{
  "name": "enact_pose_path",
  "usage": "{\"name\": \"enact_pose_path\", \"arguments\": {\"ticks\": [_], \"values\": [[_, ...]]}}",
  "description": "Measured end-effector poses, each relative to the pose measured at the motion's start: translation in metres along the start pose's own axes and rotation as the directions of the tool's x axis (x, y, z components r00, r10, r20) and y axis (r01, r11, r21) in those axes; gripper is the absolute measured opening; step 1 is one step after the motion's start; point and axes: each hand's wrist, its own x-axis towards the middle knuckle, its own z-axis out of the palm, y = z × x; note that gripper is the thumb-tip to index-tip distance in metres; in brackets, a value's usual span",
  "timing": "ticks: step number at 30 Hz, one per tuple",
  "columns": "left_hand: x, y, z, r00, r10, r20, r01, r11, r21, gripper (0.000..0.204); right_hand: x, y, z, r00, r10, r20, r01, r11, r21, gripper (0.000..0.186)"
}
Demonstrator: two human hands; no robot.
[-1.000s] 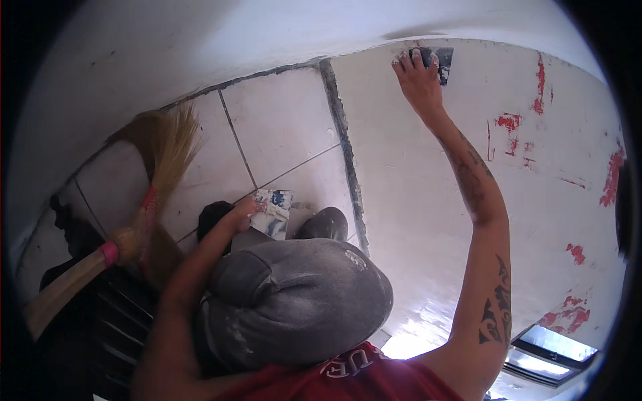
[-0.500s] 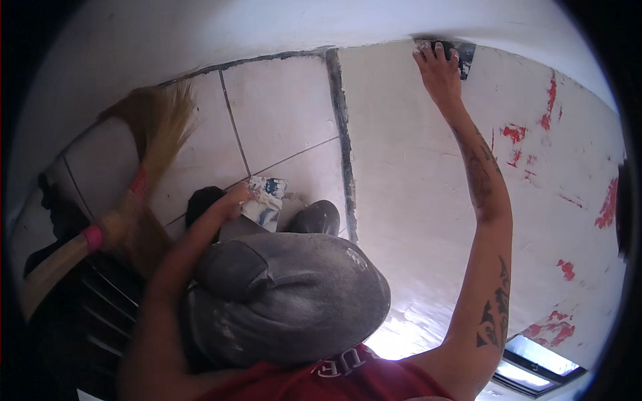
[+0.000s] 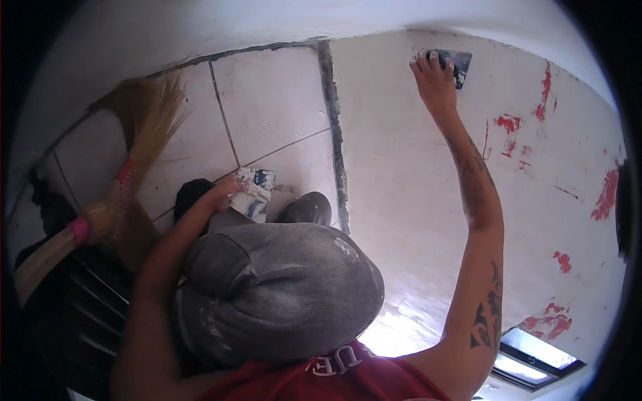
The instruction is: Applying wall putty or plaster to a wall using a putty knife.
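My right arm reaches far out to the wall point(image 3: 394, 134), which is coated pale and shows red patches. My right hand point(image 3: 435, 79) is closed around a dark putty knife point(image 3: 461, 63), its broad blade lying against the wall a little short of the corner with the adjoining wall. Low by my knees, my left hand point(image 3: 229, 190) grips a flat plate point(image 3: 257, 194) smeared with white and blue-grey filler. The handle of each tool is hidden by my fingers.
A straw broom point(image 3: 144, 134) leans at the left beside a black slatted object point(image 3: 80, 314). Tiled floor point(image 3: 264, 87) meets the wall along a rough dark gap point(image 3: 332, 100). A dark-framed window point(image 3: 538, 357) sits at the lower right.
My right hand and the putty knife have come slightly away from the corner, back along the wall. The left hand keeps its hold on the plate; the whole view has shifted a little.
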Motion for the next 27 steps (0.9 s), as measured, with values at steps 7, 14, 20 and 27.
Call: {"name": "enact_pose_path", "arguments": {"ticks": [7,14,20,27], "values": [[-0.001,0.053,-0.025,0.992,0.128,0.018,-0.122,0.88,0.46,0.03,-0.052,-0.014,-0.031,0.985,0.003,0.174,-0.009,0.999,0.035,0.023],[0.003,0.085,-0.027,0.828,-0.548,0.118,0.363,0.363,-0.858,0.019,-0.006,-0.019,-0.029,0.999,0.007,-0.046,-0.002,0.994,0.11,0.019],[0.002,0.059,-0.021,0.956,0.156,-0.248,-0.209,0.957,-0.204,0.011,0.043,-0.021,0.008,0.998,-0.036,-0.059,0.041,0.997,0.071,0.021],[0.003,0.104,-0.034,0.822,-0.542,0.175,0.295,0.143,-0.945,0.017,0.046,-0.025,0.037,0.997,0.07,-0.042,-0.07,0.997,0.015,0.017]]}}
